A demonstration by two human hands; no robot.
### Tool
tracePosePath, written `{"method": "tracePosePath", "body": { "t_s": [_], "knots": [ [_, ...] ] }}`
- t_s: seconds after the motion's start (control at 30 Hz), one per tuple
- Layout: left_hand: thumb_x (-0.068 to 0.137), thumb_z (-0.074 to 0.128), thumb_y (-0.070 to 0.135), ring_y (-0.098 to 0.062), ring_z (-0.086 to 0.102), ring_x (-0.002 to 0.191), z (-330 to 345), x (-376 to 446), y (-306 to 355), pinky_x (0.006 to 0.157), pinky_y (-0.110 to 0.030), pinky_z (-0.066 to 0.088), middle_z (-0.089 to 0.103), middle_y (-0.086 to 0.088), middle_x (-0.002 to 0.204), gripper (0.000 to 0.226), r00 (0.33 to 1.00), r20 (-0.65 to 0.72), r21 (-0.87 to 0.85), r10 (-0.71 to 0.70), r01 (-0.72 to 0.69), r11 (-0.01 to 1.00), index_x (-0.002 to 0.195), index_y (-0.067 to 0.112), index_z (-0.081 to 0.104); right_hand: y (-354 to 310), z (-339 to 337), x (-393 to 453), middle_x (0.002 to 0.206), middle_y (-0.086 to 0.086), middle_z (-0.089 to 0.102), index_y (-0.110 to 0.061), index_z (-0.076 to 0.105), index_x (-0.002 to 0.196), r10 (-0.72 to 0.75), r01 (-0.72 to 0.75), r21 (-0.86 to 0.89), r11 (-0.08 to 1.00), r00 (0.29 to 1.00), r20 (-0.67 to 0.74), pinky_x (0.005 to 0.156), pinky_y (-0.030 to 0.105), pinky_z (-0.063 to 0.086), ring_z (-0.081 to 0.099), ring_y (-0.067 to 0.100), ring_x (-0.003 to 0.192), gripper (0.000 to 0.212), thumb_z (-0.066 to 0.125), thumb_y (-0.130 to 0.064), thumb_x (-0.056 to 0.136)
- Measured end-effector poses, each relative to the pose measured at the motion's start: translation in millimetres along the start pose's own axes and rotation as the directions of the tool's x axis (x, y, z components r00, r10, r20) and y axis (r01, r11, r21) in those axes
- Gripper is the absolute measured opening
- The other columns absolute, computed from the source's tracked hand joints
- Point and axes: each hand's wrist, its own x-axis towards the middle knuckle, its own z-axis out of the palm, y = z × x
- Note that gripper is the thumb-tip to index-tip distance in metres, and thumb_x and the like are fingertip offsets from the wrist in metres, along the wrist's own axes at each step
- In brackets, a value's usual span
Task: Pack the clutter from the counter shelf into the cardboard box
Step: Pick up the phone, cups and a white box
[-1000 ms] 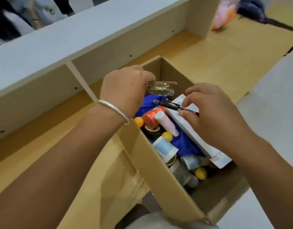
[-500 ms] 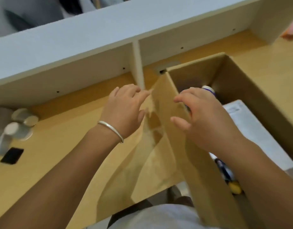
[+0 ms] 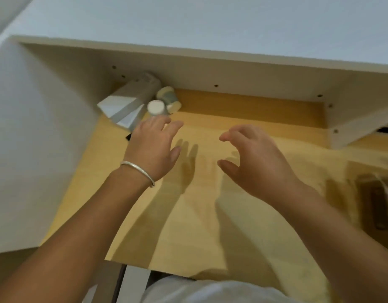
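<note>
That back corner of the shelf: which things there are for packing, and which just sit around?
For packing:
white carton
white-capped bottle
small jar
left hand and right hand, both empty

Just there:
bracelet
dark blurred object

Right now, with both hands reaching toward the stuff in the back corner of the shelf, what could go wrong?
1. The left hand is nearest the white-capped jar; a hasty reach might knock it into the jar behind it.
2. The white carton lies tilted in the corner, so it may slide.
3. The right hand is empty and farther off.
</note>
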Motion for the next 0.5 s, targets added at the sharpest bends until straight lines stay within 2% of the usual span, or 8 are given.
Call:
{"method": "tracePosePath", "body": {
  "t_s": [0.23, 0.4, 0.5],
  "knots": [
    [0.083, 0.064, 0.029, -0.030, 0.046, 0.122, 30, -6, -111, 0.102, -0.044, 0.037, 0.053, -0.010, 0.130, 0.052, 0.970, 0.043, -0.077, -0.238, 0.241, 0.967, 0.133, 0.018, 0.052, -55, 73, 96, 0.144, 0.001, 0.039, -0.030, 0.043, 0.137, -0.088, 0.088, -0.002, 0.996, 0.990, 0.108, 0.111, 0.039, 0.028, 0.030, 0.021, 0.135, 0.059, 0.065, -0.038, 0.083],
    [0.082, 0.066, 0.027, -0.034, 0.046, 0.123, 59, 4, -156, 0.101, -0.044, 0.038, 0.052, -0.016, 0.133, 0.056, 0.949, 0.079, -0.137, -0.305, 0.313, 0.940, 0.134, 0.013, 0.052, -71, 114, 149, 0.146, 0.007, 0.036, -0.026, 0.039, 0.140, -0.115, 0.119, -0.015, 0.993, 0.981, 0.154, 0.110, 0.041, 0.025, 0.027, 0.026, 0.136, 0.063, 0.066, -0.035, 0.083],
    [0.082, 0.066, 0.031, -0.034, 0.045, 0.125, 77, 17, -170, 0.099, -0.044, 0.039, 0.047, -0.015, 0.138, 0.060, 0.939, 0.105, -0.152, -0.328, 0.341, 0.928, 0.138, 0.017, 0.047, -76, 130, 181, 0.148, 0.006, 0.034, -0.026, 0.039, 0.139, -0.112, 0.113, 0.005, 0.994, 0.982, 0.151, 0.109, 0.039, 0.026, 0.027, 0.026, 0.135, 0.062, 0.067, -0.032, 0.083]
  ]
}}
